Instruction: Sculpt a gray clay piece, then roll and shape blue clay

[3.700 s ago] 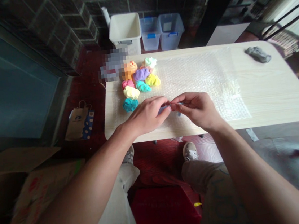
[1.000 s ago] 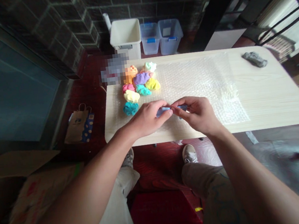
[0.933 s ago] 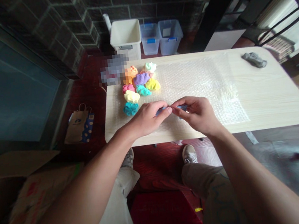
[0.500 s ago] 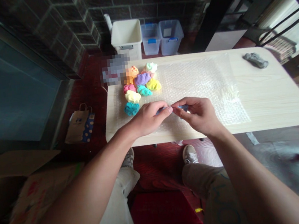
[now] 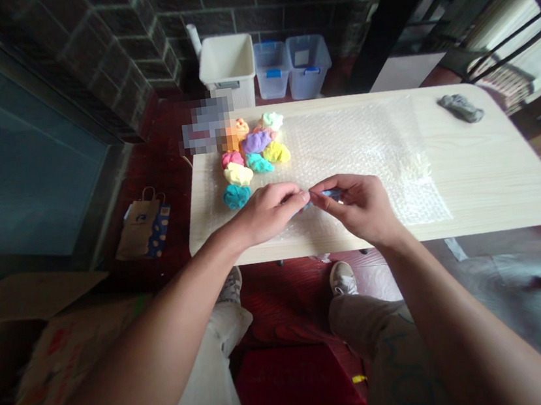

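My left hand (image 5: 276,211) and my right hand (image 5: 353,208) meet fingertip to fingertip over the front part of the table. Both pinch a small blue piece (image 5: 332,193), mostly hidden by the fingers; whether it is soft clay or a wrapper I cannot tell. Left of my hands lie several lumps of soft modelling clay. A teal lump (image 5: 237,196) is nearest my left wrist, with pale yellow (image 5: 237,174), turquoise (image 5: 260,162), yellow (image 5: 276,152) and purple (image 5: 256,142) lumps beyond it.
Bubble wrap (image 5: 360,132) covers the middle of the table (image 5: 488,169). A grey lump (image 5: 461,108) rests at the far right. Behind the table stand a white bin (image 5: 227,70) and two clear plastic boxes (image 5: 309,69). A paper bag (image 5: 139,228) is on the floor at left.
The fingertips have shifted slightly around the blue piece, and a bit more of it shows between the two hands. Otherwise the scene looks the same.
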### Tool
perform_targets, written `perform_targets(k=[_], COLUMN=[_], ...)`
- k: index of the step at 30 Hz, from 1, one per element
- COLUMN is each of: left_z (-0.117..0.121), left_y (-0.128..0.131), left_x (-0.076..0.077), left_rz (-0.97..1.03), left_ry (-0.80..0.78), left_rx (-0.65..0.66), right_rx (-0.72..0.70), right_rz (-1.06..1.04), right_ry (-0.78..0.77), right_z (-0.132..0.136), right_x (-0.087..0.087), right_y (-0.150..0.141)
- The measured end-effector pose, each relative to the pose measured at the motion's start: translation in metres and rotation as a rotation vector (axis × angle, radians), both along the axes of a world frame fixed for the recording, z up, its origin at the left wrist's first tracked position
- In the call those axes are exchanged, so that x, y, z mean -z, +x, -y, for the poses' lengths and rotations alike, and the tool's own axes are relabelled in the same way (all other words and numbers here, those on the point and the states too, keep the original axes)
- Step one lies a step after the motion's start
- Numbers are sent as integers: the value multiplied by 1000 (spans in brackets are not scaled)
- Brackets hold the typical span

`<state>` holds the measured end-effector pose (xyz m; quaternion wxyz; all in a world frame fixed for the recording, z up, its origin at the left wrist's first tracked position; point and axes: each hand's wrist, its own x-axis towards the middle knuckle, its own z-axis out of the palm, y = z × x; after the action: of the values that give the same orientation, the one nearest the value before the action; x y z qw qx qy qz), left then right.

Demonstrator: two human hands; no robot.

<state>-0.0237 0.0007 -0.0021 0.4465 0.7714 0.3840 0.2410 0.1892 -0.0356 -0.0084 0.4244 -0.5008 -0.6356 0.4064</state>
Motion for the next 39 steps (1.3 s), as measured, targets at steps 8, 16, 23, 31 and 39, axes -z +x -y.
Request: perform_targets(k=[8,16,23,31,39], left_z=[-2,1,0,0,1], left_y=[1,1,0,2,-1], left_x=[1,2,10,9,6], left_rz=[48,-35,-122,-128,-163], left_ry=[22,312,380,347,356], left_rx=[38,1,-6,-48,-17], right_rx=[-35,-30,-14,-6,-53], right_rz=[-91,-155,-217,-203,-164], right_ry=[-66,-127,-156,-138,-117], right_z=[0,-2,-4,-3,-3], right_x=[0,-2,3,3,7], right_y=[0,-1,-1,-2,0])
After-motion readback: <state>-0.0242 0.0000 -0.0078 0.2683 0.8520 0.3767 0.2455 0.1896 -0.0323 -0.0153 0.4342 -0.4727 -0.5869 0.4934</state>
